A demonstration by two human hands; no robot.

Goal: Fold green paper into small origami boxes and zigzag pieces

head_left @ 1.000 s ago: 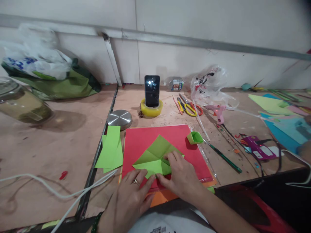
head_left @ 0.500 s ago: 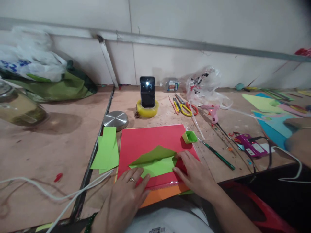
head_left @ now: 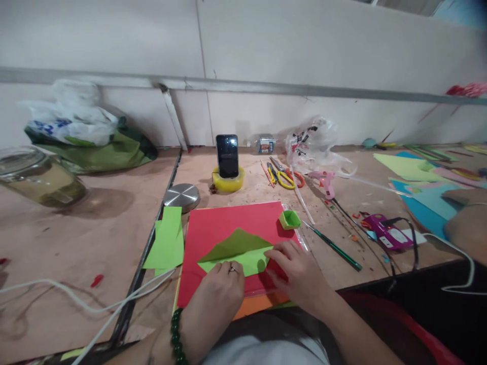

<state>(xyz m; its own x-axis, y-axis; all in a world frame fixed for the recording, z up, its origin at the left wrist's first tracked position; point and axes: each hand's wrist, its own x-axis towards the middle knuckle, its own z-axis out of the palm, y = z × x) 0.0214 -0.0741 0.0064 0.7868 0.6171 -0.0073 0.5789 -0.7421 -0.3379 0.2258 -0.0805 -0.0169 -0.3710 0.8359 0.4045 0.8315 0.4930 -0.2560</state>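
Observation:
A folded sheet of light green paper (head_left: 249, 259) lies on the red sheet (head_left: 220, 218), its rear flap rising to a point and showing a darker side. My left hand (head_left: 222, 291), wearing a ring and a green bead bracelet, presses on the front edge with fingers curled; the fingertips are hidden. At the paper's right end, my right hand (head_left: 300, 268) pinches the edge between thumb and fingers. A small open green paper box (head_left: 289, 220) sits on the red sheet's upper right corner. Left of the red sheet lie green paper strips (head_left: 167, 238).
Behind stand a phone (head_left: 227, 156) in a yellow tape roll (head_left: 228, 181) and a round metal lid (head_left: 181, 196). Scissors (head_left: 287, 177), a pink glue gun (head_left: 326, 183), a green-handled tool (head_left: 337, 249) and a purple power strip (head_left: 388, 233) lie rightward. Another person's hand (head_left: 467, 223) is far right.
My left hand has moved right along the paper's front edge and its fingers have curled in. My right hand stays at the right end. The camera view has tilted up slightly.

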